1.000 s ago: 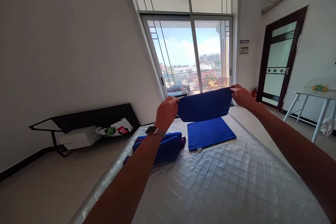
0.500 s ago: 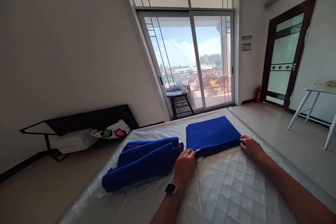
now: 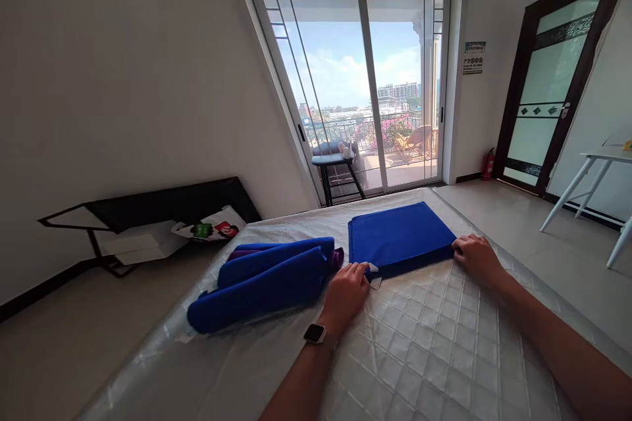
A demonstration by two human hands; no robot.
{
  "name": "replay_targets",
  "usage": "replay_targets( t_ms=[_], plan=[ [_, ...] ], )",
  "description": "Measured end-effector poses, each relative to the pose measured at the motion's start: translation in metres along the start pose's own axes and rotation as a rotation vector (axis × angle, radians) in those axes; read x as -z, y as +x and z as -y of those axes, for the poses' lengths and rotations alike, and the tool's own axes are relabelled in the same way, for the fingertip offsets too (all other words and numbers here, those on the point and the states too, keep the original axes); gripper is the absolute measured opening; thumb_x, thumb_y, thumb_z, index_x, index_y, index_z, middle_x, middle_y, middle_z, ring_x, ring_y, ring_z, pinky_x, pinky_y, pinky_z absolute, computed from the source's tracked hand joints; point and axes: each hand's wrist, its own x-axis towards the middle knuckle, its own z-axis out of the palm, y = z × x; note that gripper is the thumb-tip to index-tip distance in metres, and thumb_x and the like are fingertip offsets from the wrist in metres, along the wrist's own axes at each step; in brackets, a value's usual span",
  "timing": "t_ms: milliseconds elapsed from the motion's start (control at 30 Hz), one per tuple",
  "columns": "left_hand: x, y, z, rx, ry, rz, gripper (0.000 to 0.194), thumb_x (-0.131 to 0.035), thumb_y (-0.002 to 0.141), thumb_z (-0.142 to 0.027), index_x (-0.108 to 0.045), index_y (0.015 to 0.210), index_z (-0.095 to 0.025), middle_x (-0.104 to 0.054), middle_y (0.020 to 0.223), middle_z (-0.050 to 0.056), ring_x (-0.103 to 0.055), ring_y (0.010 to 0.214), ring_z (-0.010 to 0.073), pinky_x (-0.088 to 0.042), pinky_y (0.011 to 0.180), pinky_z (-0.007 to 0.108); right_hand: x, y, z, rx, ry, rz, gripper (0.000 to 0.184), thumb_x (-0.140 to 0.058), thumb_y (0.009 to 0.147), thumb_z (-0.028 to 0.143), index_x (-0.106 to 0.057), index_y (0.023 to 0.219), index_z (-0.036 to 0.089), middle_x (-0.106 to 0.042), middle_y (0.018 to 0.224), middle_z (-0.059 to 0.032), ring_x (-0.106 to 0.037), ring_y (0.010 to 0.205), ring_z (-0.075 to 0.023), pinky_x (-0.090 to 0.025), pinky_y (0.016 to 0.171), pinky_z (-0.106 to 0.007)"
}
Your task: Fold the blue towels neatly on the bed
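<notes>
A flat, folded blue fabric piece, layered and rectangular, lies on the plastic-covered mattress. My left hand, with a watch on its wrist, is closed on its near left corner, beside a small white label. On the near right corner my right hand pinches the edge with curled fingers. Left of my left hand lie several rolled or folded blue cloths, with a purple cloth peeking out among them.
A black-framed rack with a white box and a printed bag stands against the left wall. Beyond the mattress are a black stool and a sliding glass door. A white table stands at the right.
The view has tilted slightly downward and shifted. Both hands keep their grip on the folded fabric's near corners, and a small white patch near my left hand shows more.
</notes>
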Motion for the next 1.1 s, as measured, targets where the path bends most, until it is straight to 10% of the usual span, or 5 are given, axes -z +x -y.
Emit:
replay_targets(
  t_ms=[267,500,733,1100],
  plan=[
    [0.000,-0.001,0.007,0.121,-0.117,0.006,0.016,-0.060,0.087,-0.012,-0.070,0.093,-0.023,-0.071,0.094,0.003,-0.070,0.089,0.0195,-0.055,0.082,0.031,0.001,0.002,-0.005,-0.015,0.108,0.081,0.022,-0.056,0.089,0.016,-0.077,0.092,0.024,-0.076,0.104,-0.0036,-0.071,0.093,-0.0194,-0.051,0.083,-0.027],
    [0.021,0.018,0.012,0.144,-0.188,-0.334,0.021,-0.048,0.100,-0.026,-0.065,0.112,-0.021,-0.073,0.108,0.007,-0.072,0.094,0.0206,-0.058,0.083,0.033,0.013,0.016,-0.012,0.061,0.214,-0.256,0.034,-0.048,0.094,0.020,-0.075,0.113,0.025,-0.072,0.122,-0.0070,-0.070,0.106,-0.0236,-0.056,0.095,-0.037],
    [0.043,0.028,0.003,0.130,-0.265,-0.311,0.027,-0.042,0.102,-0.031,-0.066,0.105,-0.022,-0.077,0.098,0.007,-0.074,0.090,0.0215,-0.058,0.081,0.034,0.032,0.022,-0.003,0.112,0.254,-0.325,0.036,-0.046,0.092,0.017,-0.075,0.112,0.021,-0.072,0.119,-0.0099,-0.069,0.108,-0.0256,-0.057,0.096,-0.041],
    [0.225,0.044,-0.045,0.113,-0.189,-0.502,0.025,-0.053,0.097,-0.041,-0.071,0.102,-0.025,-0.076,0.097,0.000,-0.073,0.078,0.0173,-0.057,0.081,0.031,0.200,-0.026,-0.011,0.160,0.156,-0.741,0.031,-0.047,0.100,0.038,-0.072,0.118,0.032,-0.071,0.122,-0.0042,-0.067,0.111,-0.0289,-0.057,0.096,-0.049]
  ],
)
